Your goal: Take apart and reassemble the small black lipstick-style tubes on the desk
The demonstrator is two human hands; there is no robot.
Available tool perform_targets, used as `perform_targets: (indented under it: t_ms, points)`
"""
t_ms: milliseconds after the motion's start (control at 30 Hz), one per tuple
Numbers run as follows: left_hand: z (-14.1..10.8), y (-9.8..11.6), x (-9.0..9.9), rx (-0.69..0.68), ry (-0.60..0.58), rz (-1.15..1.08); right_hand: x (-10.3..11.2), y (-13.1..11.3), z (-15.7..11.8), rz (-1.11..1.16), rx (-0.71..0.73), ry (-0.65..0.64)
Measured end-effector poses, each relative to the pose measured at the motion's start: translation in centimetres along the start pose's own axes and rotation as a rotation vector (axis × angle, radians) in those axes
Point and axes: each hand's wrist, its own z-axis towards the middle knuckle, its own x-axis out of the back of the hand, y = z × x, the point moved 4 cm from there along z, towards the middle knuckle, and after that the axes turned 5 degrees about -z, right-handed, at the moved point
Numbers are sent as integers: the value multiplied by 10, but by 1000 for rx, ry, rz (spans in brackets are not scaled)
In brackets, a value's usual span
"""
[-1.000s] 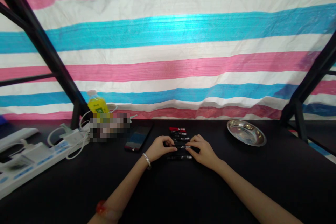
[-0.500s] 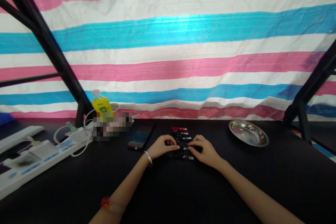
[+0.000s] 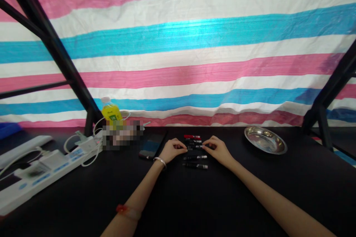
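Several short markers lie crosswise in a column on the black table: a red marker [image 3: 191, 137] at the far end, a black marker [image 3: 194, 142] close behind the middle one, and two black markers [image 3: 195, 157] [image 3: 195, 166] nearer to me. My left hand [image 3: 174, 151] pinches the left end of the middle black marker [image 3: 197, 147], thumb and fingertips together. At that marker's right end, the fingertips of my right hand [image 3: 218, 150] are closed on it. The fingers partly cover both of its ends.
A shiny metal dish [image 3: 265, 140] sits to the right. On the left are a phone [image 3: 151, 146], a yellow drink bottle [image 3: 112, 114] and a white power strip [image 3: 52, 172] with plugs and cables. Black frame legs [image 3: 66, 63] stand before a striped sheet [image 3: 194, 55].
Both hands have moved away from me, from the second-nearest black marker to the middle one. The nearer marker now lies free on the table. The view has shifted slightly.
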Motion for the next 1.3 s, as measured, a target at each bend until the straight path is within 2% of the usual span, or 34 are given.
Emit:
perform_targets:
  t_ms: [267, 433, 533, 633, 767, 800, 900, 1067, 1300]
  points:
    - [2, 1, -5, 7, -31, 41, -1, -4, -2, -58, -3, -63]
    - [3, 0, -5, -5, -32, 8, 7, -17, -7, -80, 85, 82]
    - [3, -7, -4, 20, 33, -67, 9, -50, -17, -138, 252, 160]
    - [4, -13, -3, 69, 81, -181, -3, -104, -34, -140, 465, 73]
    - [5, -13, -3, 62, 120, -267, -39, -175, -61, -211, 750, -133]
    - [5, -12, -3, 48, 135, -280, -50, -188, -66, -245, 820, -188]
    - [6, -12, -3, 27, 169, -318, -78, -212, -74, -288, 965, -239]
    - [10, -17, -4, 54, 177, -321, -103, -213, -67, -313, 1005, -281]
    - [21, -27, -6, 92, 210, -222, -103, -191, -54, -296, 922, -299]
